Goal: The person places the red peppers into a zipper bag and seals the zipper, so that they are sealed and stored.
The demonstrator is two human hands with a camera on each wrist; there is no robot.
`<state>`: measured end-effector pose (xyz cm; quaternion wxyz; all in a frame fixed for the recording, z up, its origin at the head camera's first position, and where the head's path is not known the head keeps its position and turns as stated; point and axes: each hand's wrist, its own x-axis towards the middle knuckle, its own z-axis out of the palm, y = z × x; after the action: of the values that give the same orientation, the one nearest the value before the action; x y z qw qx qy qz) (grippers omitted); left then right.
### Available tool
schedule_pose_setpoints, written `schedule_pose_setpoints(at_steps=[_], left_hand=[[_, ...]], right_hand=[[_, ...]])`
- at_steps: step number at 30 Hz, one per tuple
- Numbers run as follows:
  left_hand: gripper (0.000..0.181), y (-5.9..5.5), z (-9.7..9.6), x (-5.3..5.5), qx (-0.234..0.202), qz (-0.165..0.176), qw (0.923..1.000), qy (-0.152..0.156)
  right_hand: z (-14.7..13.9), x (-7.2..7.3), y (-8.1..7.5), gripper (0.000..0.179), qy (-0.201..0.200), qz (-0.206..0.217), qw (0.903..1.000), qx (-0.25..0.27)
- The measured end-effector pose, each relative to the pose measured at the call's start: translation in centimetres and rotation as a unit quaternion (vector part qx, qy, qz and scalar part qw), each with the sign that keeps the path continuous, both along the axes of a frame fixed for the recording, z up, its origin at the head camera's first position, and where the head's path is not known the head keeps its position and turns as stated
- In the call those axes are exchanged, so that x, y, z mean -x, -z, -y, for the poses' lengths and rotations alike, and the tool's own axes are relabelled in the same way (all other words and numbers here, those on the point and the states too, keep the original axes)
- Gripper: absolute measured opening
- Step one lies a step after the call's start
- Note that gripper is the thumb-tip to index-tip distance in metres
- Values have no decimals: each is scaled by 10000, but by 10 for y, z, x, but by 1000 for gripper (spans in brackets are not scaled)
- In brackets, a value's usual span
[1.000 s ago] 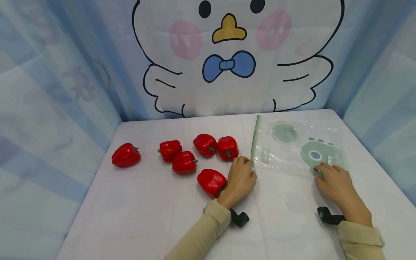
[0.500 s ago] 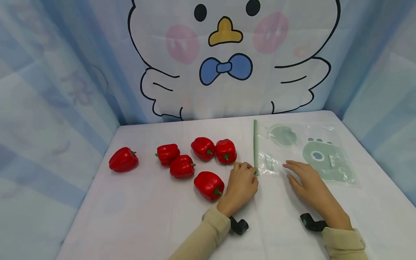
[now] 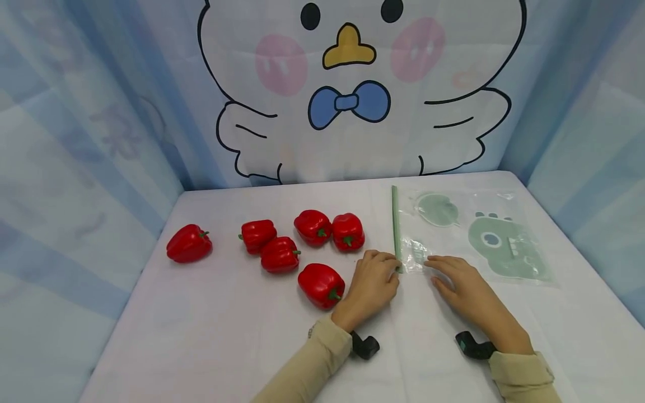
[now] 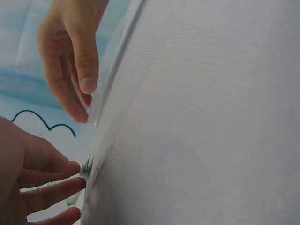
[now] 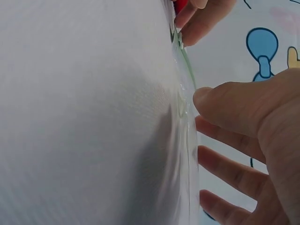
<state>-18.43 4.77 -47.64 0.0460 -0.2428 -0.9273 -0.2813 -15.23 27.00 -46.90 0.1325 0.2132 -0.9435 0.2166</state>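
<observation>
I can't read the small mark (image 3: 417, 253) on the bag (image 3: 468, 238), right of centre; the top edge crops the curtain's bird (image 3: 353, 70), the bottom both sleeves (image 3: 307, 361).

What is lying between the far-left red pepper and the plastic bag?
Five other red peppers, then the left hand at the bag's edge; the head view shows this.

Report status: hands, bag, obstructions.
Left hand pinches green strip of bag. Right hand at bag's near edge, fingers spread. Red peppers left of bag, none on it.
</observation>
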Motion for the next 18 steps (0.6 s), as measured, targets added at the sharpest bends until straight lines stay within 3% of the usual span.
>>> schedule_pose_setpoints(at_steps=[4,9,18], left_hand=[[26,1,-3,-1,-170,-5,9998,36],[25,2,-5,-1,-442,236,9987,55],[27,4,-6,-1,-845,502,9951,127]], right_hand=[[-1,-1,1,39,59,158,9998,-73],[0,-3,0,43,131,482,9986,-196],[0,-2,0,46,159,452,9985,-282]])
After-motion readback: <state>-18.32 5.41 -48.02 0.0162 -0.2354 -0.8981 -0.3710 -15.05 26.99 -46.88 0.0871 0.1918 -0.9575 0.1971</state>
